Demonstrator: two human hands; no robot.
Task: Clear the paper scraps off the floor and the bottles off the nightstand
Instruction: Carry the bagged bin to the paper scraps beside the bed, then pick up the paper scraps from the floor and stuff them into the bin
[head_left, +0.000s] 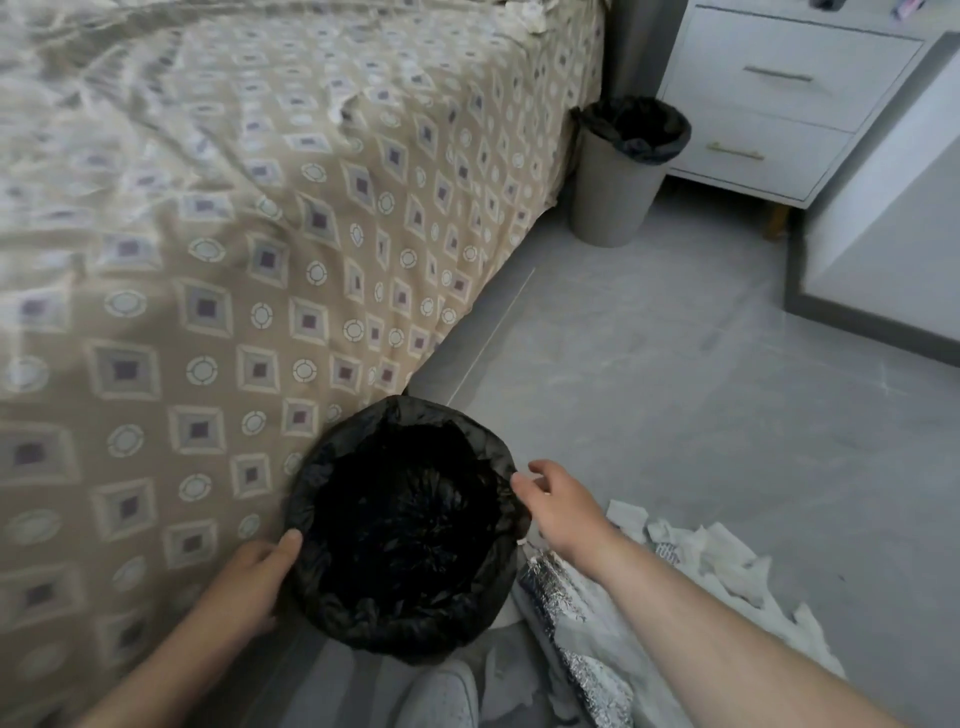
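1. Your left hand (249, 577) grips the near-left rim of the black-lined bin (332, 597), thumb laid on the liner.
2. Your right hand (561, 506) holds the opposite rim, fingers curled at the liner's edge.
3. Paper scraps (727, 561) lie on the floor just right of your right forearm; a crinkled foil sheet (550, 577) lies under it.
4. The nightstand (769, 104) stands well ahead of your right hand, a second bin (618, 192) beside it. Items on top are too blurred to identify.

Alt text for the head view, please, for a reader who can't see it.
A left hand and right hand hold opposite sides of a black-lined bin beside a patterned bed. Paper scraps lie on the floor to its right; a second bin stands by a white nightstand beyond.
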